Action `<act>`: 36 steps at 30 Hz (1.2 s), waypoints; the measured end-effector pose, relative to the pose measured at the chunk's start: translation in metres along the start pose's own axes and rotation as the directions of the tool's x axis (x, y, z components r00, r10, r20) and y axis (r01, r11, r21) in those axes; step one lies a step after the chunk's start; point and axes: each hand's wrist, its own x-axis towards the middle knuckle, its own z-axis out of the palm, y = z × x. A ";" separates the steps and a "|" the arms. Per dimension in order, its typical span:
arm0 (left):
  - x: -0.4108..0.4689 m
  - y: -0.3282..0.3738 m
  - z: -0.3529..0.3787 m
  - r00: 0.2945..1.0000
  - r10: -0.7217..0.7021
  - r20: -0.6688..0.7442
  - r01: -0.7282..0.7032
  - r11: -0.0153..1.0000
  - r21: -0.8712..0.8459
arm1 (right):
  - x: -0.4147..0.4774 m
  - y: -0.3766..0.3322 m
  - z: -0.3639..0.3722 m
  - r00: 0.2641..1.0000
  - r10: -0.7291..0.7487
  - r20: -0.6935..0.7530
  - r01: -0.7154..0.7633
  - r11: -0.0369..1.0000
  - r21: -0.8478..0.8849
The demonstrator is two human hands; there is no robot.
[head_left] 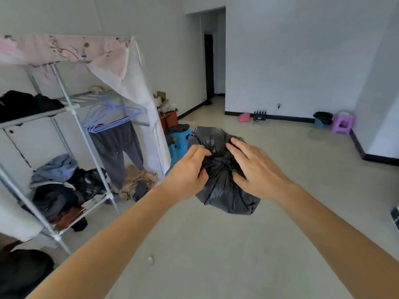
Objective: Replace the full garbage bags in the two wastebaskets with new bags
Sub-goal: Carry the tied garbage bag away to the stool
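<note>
Crinkled glossy black plastic garbage bag (224,190), metal rack (71,108)

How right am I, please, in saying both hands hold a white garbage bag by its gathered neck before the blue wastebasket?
Only the colour is wrong: the head view shows a black garbage bag. The left hand and right hand do hold its gathered neck before the blue wastebasket.
</note>
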 end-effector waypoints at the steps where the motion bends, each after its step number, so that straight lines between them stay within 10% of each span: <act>1: 0.027 -0.015 0.019 1.000 0.009 0.003 -0.009 1.000 0.003 | 0.016 0.024 0.016 1.000 0.002 -0.002 -0.002 1.000 -0.025; 36: 0.863 -0.683 0.410 1.000 -0.016 -0.013 0.016 0.999 -0.033 | 0.832 0.614 0.522 0.999 0.042 -0.005 -0.042 0.990 -0.132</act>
